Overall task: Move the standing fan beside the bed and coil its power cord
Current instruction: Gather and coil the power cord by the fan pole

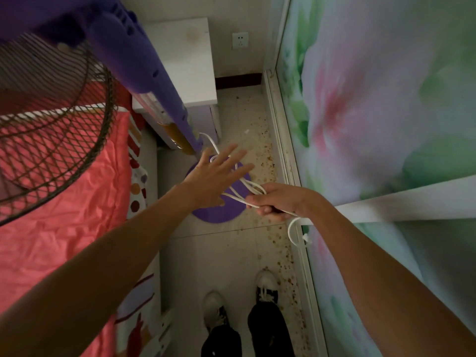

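A purple standing fan [144, 73] rises at the upper left beside the bed [64, 202], its wire cage at far left and its round purple base [221, 210] on the floor. A white power cord [242, 194] leaves the pole near the base and runs in several loops between my hands. My left hand [216, 176] is spread flat, fingers apart, with cord looped around the fingers. My right hand [278, 200] is closed around the gathered loops; the cord's tail and white plug [305, 238] dangle below that wrist.
A white nightstand [190, 60] stands behind the fan by a wall socket [240, 40]. A wardrobe with flower-printed sliding doors [373, 124] lines the right. My feet in white shoes [266, 284] stand on the narrow, speckled tiled floor between bed and wardrobe.
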Demonstrator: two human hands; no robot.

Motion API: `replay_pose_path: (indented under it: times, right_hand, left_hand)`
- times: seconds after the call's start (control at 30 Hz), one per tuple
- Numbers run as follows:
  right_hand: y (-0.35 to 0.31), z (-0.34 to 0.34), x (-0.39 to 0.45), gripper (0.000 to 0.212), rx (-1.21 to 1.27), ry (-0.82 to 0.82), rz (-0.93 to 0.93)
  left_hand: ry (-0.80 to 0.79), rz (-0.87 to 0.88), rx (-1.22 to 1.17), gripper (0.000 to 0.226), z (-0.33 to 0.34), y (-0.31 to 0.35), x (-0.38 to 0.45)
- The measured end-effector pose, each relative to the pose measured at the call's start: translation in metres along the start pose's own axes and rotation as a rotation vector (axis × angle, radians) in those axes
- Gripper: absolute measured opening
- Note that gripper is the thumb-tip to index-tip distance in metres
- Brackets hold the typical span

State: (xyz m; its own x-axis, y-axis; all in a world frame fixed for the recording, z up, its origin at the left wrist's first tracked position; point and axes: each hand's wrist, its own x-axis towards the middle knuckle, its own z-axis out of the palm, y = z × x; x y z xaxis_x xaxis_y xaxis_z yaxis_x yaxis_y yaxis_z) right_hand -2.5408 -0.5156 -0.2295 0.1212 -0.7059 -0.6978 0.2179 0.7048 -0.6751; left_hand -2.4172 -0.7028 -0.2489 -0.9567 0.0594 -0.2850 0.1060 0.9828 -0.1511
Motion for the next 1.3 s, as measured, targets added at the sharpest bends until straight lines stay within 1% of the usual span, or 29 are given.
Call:
replay_pose_path:
  times: [0.03,0.1,0.13,0.17,0.2,0.27,0.33,0.4,0.43,0.47,0.5,0.53,0.6,0.7,0.73,0.77,0.83,0.87,0.9,0.97,1.0,1.07,1.2,1.27,1.3]
  right_hand:
    - [0.001,-0.002,0.0,0.021,0.017,0.007,0.0]
    - [0.003,-0.007,-0.002,0.022,0.051,0.015,0.0]
    - [0.003,-0.01,-0.002,0.022,0.069,0.013,-0.001]
    - [0.002,-0.014,-0.003,0.022,0.084,-0.001,0.003]
    - [0.001,-0.017,-0.003,0.023,0.1,-0.024,0.009]
    - [-0.001,-0.024,-0.003,0.023,0.146,-0.07,0.028]
    - [-0.003,-0.029,-0.003,0.023,0.183,-0.099,0.03]
    - [-0.002,-0.035,-0.003,0.03,0.108,-0.06,-0.033]
    - [0.0,-0.04,-0.004,0.037,-0.004,0.016,-0.095]
    - [0.004,-0.044,-0.006,0.044,-0.13,0.135,-0.163]
    - [0.009,-0.048,-0.007,0.048,-0.236,0.281,-0.225]
    - [0.015,-0.05,-0.008,0.053,-0.289,0.426,-0.272]
    - [0.028,-0.045,-0.005,0.063,-0.275,0.632,-0.345]
    - [0.053,-0.024,0.013,0.075,-0.159,0.868,-0.401]
    - [0.06,-0.016,0.018,0.075,-0.113,0.921,-0.387]
    - [0.065,-0.01,0.022,0.069,-0.051,0.941,-0.373]
    - [0.069,0.004,0.031,0.052,0.143,0.906,-0.357]
    - [0.069,0.012,0.034,0.047,0.226,0.881,-0.355]
    - [0.067,0.017,0.037,0.046,0.268,0.869,-0.369]
    - [0.064,0.022,0.035,0.041,0.254,0.888,-0.433]
    - [0.063,0.022,0.034,0.034,0.269,0.902,-0.468]
    - [0.061,0.013,0.03,0.022,0.418,0.9,-0.488]
    - [0.063,-0.004,0.015,0.015,0.792,0.733,-0.481]
    - [0.064,-0.01,0.007,0.007,0.965,0.67,-0.522]
    - [0.065,-0.011,0.005,0.006,0.992,0.669,-0.526]
  left_hand:
    - [0.02,0.021,-0.019,0.089,0.002,-0.001,0.005]
    - [0.181,0.078,-0.094,0.043,0.005,-0.003,0.01]
    - [0.25,0.101,-0.155,0.029,0.006,-0.007,0.012]
    - [0.29,0.125,-0.209,0.022,0.004,-0.011,0.014]
    - [0.293,0.149,-0.25,0.021,0.002,-0.016,0.017]
    - [0.252,0.193,-0.288,0.025,-0.003,-0.024,0.025]
    - [0.214,0.169,-0.325,0.022,-0.007,-0.028,0.029]
    - [0.232,0.081,-0.424,0.016,-0.01,-0.029,0.029]
    - [0.253,0.028,-0.482,0.015,-0.011,-0.028,0.029]
    - [0.282,-0.014,-0.535,0.015,-0.012,-0.027,0.029]
    - [0.306,-0.047,-0.579,0.014,-0.014,-0.025,0.029]
    - [0.317,-0.067,-0.611,0.014,-0.016,-0.024,0.03]
    - [0.32,-0.097,-0.646,0.011,-0.02,-0.02,0.032]
    - [0.32,-0.167,-0.687,0.011,-0.022,-0.017,0.035]
    - [0.318,-0.199,-0.703,0.012,-0.023,-0.015,0.036]
    - [0.324,-0.239,-0.72,0.012,-0.024,-0.015,0.038]
    - [0.337,-0.319,-0.751,0.013,-0.028,-0.015,0.043]
    - [0.341,-0.354,-0.758,0.014,-0.03,-0.017,0.046]
    - [0.338,-0.383,-0.764,0.015,-0.032,-0.019,0.05]
    - [0.313,-0.412,-0.782,0.018,-0.034,-0.022,0.053]
    - [0.299,-0.407,-0.776,0.019,-0.035,-0.024,0.054]
    - [0.27,-0.362,-0.73,0.018,-0.035,-0.026,0.052]
    - [0.234,-0.259,-0.704,0.017,-0.034,-0.025,0.043]
    - [0.176,-0.242,-0.696,0.018,-0.032,-0.024,0.041]
    - [0.13,-0.241,-0.7,0.019,-0.031,-0.024,0.04]
